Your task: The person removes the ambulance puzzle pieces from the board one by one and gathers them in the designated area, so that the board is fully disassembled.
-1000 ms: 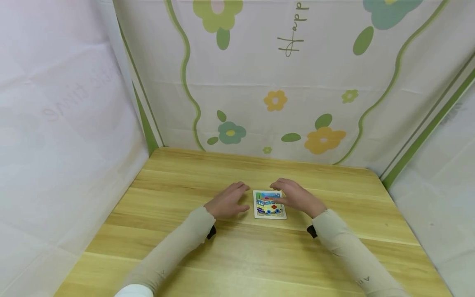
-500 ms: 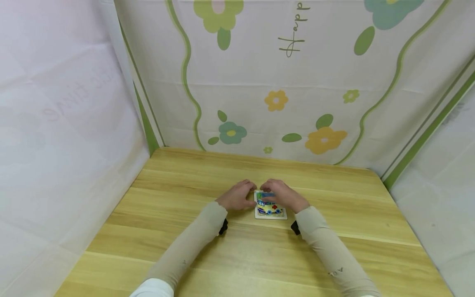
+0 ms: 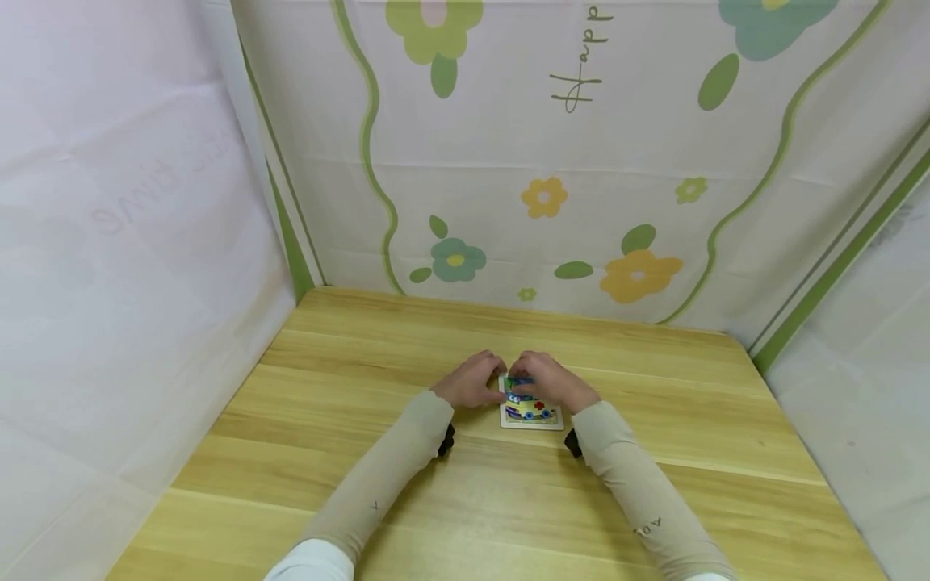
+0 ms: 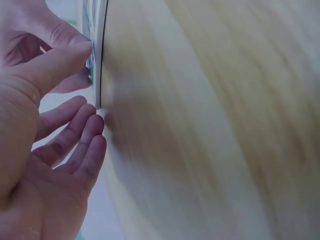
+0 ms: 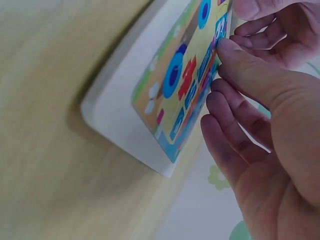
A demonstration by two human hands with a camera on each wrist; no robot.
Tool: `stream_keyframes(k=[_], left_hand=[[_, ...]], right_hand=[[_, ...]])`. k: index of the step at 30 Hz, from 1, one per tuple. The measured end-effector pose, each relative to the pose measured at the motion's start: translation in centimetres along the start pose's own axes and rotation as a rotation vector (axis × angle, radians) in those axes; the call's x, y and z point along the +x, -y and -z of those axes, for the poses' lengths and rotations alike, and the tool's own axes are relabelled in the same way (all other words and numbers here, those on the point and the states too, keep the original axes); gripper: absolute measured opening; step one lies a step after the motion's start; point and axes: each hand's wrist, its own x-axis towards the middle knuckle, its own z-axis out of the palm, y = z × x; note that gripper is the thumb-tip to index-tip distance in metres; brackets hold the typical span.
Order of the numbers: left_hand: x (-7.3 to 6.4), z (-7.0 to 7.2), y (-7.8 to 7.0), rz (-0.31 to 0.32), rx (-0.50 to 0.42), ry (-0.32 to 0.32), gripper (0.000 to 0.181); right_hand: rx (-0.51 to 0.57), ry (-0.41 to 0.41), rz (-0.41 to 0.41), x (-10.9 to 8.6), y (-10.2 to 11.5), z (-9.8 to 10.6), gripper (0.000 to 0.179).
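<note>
Though left hand [image 3: 472, 382] alongside, board's front edge [image 3: 534, 426] free.

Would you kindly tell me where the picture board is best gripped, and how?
Probably pinch the white border along its near edge, coming from the near side: the picture board is thin and lies on the table; that edge is uncovered, while the right hand overlaps its far part.

The head view is evenly bright, with soft shadows. Both wrist views are dimmer, the tabletop [image 4: 200, 125] blurred.
</note>
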Motion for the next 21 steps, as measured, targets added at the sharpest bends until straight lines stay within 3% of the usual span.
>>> stream_keyframes(k=[9, 21], left_hand=[[0.4, 0.2, -0.2, 0.019, -0.034, 0.017, 0.039], [0.7, 0.4, -0.6, 0.036, -0.034, 0.03, 0.038]], right_hand=[[0.104, 0.065, -0.007, 0.8, -0.1, 0.9, 0.025], [0.286, 0.193, -0.107, 1.7, -1.3, 2.2, 0.025]])
